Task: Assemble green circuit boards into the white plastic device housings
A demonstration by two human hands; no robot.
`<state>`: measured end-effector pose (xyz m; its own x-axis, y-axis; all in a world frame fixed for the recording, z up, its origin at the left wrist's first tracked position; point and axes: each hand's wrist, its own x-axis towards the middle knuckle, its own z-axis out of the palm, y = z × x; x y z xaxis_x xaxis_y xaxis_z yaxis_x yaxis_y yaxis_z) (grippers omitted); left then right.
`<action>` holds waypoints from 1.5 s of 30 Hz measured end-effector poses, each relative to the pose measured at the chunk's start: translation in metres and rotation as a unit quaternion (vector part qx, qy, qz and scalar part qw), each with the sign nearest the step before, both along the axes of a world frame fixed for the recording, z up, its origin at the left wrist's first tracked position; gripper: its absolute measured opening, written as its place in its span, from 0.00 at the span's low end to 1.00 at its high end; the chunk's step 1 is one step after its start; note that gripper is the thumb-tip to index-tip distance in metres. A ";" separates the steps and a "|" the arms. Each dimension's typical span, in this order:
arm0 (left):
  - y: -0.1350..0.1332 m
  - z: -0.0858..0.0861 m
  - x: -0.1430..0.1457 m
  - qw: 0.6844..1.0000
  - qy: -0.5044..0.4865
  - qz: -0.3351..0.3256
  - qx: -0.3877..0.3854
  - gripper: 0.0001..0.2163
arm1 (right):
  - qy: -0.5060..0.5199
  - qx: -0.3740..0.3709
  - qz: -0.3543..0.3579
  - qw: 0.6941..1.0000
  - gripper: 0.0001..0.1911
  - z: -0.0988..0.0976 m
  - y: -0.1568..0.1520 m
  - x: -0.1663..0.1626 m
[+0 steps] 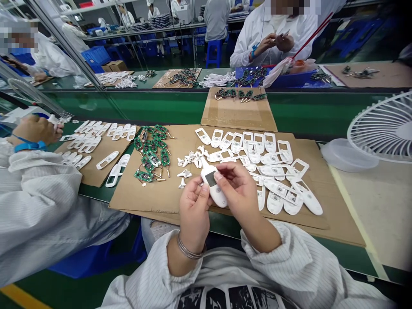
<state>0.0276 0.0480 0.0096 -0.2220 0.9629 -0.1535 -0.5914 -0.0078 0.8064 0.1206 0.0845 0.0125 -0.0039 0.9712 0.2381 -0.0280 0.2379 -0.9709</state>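
Note:
Between my two hands is a white handheld thermometer (219, 194) with a dark grey screen and a narrow tip that points away from me. My left hand (195, 206) is closed on its left side, with the thumb near the lower edge. From the right, my right hand (240, 189) grips it with the thumb beside the screen. Just beyond the tip lie small white plastic tip pieces (193, 159). Green circuit boards (151, 150) with wires and metal probes are piled to the left. White casing shells (273, 171) with window openings spread out on the right.
Cardboard sheets (167, 201) cover the green bench. A white fan (386, 128) and a clear plastic lid or bowl (349, 155) stand at right. At left, a co-worker's hand (37, 128) works beside more shells (107, 159). Another person (273, 38) sits across the bench behind more boards (240, 94).

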 end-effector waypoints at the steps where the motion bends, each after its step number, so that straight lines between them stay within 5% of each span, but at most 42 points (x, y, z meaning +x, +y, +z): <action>1: 0.000 0.000 -0.001 1.000 -0.002 0.001 0.000 0.13 | 0.006 -0.006 0.008 1.000 0.08 0.000 0.001 0.001; 13: 0.002 -0.001 -0.006 0.999 0.003 -0.027 -0.030 0.16 | -0.090 -0.043 0.037 0.994 0.15 0.010 0.009 0.005; 17: 0.004 0.000 -0.010 0.998 0.006 -0.044 -0.036 0.17 | -0.032 -0.080 0.096 0.992 0.17 0.008 0.009 0.011; 27: 0.003 0.006 -0.010 0.998 0.028 -0.045 -0.024 0.16 | 0.014 -0.050 0.087 0.995 0.12 0.004 0.005 0.014; 39: 0.000 0.002 -0.011 0.993 0.094 -0.065 -0.030 0.16 | -0.069 -0.064 0.062 0.994 0.11 0.012 0.011 0.024; 45: -0.002 0.001 -0.008 0.986 0.126 -0.108 -0.005 0.16 | -0.165 -0.072 0.063 0.982 0.12 0.002 0.007 0.025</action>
